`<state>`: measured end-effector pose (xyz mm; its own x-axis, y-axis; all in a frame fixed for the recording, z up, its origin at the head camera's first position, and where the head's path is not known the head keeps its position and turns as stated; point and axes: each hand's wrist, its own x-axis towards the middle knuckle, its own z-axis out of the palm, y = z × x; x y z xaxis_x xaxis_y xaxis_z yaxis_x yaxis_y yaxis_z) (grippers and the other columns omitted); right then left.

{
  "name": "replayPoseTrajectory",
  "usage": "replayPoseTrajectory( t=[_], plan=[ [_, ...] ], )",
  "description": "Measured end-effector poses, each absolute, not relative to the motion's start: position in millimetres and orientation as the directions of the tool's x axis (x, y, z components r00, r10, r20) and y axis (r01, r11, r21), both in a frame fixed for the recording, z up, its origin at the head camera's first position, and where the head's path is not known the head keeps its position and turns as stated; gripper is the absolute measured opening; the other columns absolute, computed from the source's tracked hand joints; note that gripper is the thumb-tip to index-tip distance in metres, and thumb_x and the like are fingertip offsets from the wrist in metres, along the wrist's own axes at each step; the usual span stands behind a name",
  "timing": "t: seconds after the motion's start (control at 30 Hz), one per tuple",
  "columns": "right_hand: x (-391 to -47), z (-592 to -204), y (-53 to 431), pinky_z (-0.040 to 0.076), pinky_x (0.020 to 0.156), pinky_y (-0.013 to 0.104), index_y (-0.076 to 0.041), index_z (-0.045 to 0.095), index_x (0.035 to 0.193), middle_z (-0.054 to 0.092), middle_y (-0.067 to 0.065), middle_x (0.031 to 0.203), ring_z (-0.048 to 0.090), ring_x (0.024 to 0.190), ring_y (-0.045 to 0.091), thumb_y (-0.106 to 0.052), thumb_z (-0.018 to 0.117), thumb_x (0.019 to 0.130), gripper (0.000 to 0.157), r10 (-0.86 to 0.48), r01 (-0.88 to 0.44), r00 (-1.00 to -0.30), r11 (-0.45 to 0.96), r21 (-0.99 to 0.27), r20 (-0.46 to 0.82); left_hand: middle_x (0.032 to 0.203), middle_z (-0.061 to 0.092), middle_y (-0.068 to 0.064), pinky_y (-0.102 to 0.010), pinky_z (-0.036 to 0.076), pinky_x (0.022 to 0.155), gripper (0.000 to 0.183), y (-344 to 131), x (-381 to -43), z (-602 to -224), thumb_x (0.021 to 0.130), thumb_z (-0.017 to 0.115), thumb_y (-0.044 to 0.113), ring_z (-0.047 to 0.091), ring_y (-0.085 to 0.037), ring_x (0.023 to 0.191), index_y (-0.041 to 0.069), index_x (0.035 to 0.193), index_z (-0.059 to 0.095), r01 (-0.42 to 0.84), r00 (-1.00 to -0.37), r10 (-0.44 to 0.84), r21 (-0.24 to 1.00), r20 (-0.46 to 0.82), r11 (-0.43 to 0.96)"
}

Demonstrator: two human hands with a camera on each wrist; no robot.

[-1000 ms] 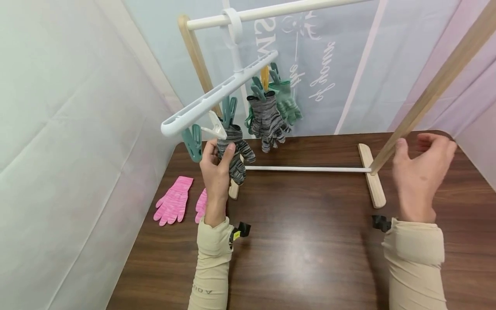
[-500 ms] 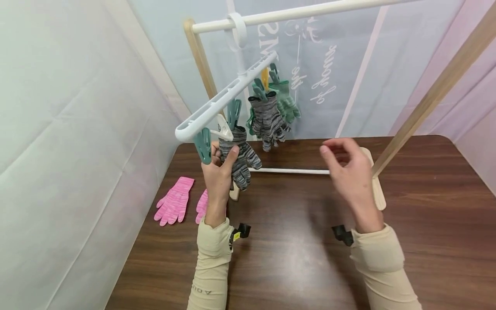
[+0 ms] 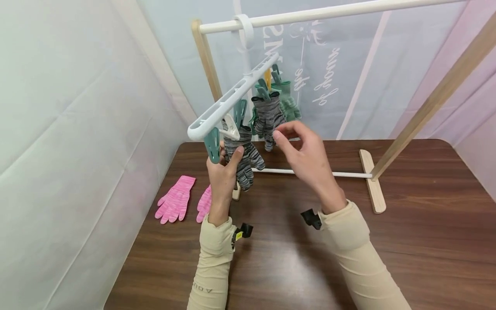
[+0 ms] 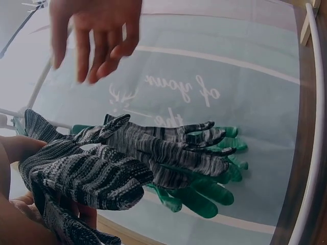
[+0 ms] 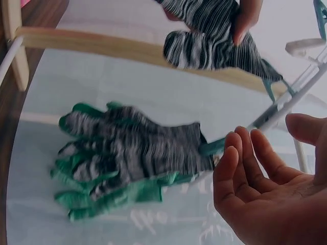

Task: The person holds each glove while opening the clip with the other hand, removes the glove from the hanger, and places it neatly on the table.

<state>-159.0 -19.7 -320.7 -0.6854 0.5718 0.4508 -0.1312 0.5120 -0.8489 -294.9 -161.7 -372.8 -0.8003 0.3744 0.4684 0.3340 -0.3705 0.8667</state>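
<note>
My left hand (image 3: 221,178) pinches a grey-and-black knit glove (image 3: 245,175), thumb in front and fingers behind. Teal clothespins (image 3: 240,113) are at this glove's cuff, under a pale clip hanger (image 3: 236,94). A white clip (image 3: 231,129) overlaps the cuff, and one teal clip (image 3: 212,145) hangs bare at the hanger's near end. To the right is my right hand (image 3: 308,157), fingers loosely bent, holding nothing; in the right wrist view its palm (image 5: 276,199) shows bare. Behind it hang a second striped glove (image 3: 267,114) and green gloves (image 3: 287,103).
Two pink gloves (image 3: 177,200) lie on the brown table (image 3: 271,267) at left, one partly hidden by my left arm. The hanger hooks over the white rail (image 3: 329,13) of a rack. A slanted wooden leg (image 3: 422,103) stands at right, with a low white crossbar (image 3: 350,175).
My right hand has swung left from beside the wooden leg toward the hanging gloves. The hanger's near end and the held glove have shifted slightly right, with my left hand still gripping.
</note>
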Motion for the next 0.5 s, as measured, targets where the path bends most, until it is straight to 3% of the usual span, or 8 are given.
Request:
replayPoseTrajectory(
  t=[0.1,0.17,0.27,0.33,0.5],
  plan=[
    [-171.7,-315.1,-23.7,0.052,0.087,0.032,-0.006,0.069,0.122,0.070,0.008,0.114,0.062,0.102,0.016,-0.031,0.064,0.104,0.031,0.532,-0.147,-0.718,0.515,-0.845,0.449,0.078,0.030,0.003,-0.028,0.029,0.075,0.029,-161.5,-295.4,-372.5,0.092,0.075,0.015,0.028,-0.010,0.072,0.015,0.091,0.046,0.341,-0.804,0.372,0.873,0.463,-0.348],
    [-178.6,-311.4,-26.3,0.051,0.087,0.034,-0.008,0.069,0.125,0.070,0.008,0.115,0.062,0.104,0.017,-0.033,0.064,0.104,0.033,0.516,-0.144,-0.734,0.517,-0.844,0.442,0.086,0.046,0.005,-0.025,0.037,0.083,0.021,-161.4,-294.9,-372.7,0.091,0.075,0.015,0.043,-0.007,0.082,0.012,0.101,0.057,0.335,-0.808,0.375,0.878,0.454,-0.342],
    [-188.2,-305.8,-29.1,0.051,0.089,0.037,-0.010,0.068,0.130,0.071,0.008,0.118,0.062,0.106,0.018,-0.035,0.063,0.105,0.036,0.503,-0.143,-0.748,0.516,-0.845,0.433,0.117,0.066,-0.002,-0.029,0.044,0.107,0.041,-161.1,-293.5,-373.7,0.091,0.075,0.017,0.057,-0.007,0.113,0.007,0.129,0.064,0.327,-0.806,0.397,0.889,0.439,-0.320],
    [-193.5,-301.8,-30.3,0.052,0.092,0.037,-0.012,0.067,0.133,0.071,0.007,0.122,0.063,0.109,0.018,-0.036,0.062,0.105,0.038,0.499,-0.137,-0.755,0.514,-0.847,0.425,0.137,0.065,-0.006,-0.036,0.042,0.118,0.058,-161.2,-291.7,-374.2,0.091,0.076,0.018,0.056,-0.009,0.130,0.007,0.145,0.058,0.329,-0.798,0.415,0.893,0.436,-0.307],
    [-204.9,-292.3,-33.8,0.054,0.099,0.037,-0.010,0.067,0.136,0.072,0.008,0.128,0.066,0.113,0.019,-0.035,0.064,0.104,0.040,0.494,-0.157,-0.759,0.493,-0.856,0.424,0.130,0.068,-0.016,-0.040,0.051,0.107,0.052,-160.8,-290.7,-373.6,0.091,0.074,0.020,0.064,-0.015,0.116,0.006,0.139,0.060,0.354,-0.761,0.455,0.884,0.462,-0.305]
  ],
)
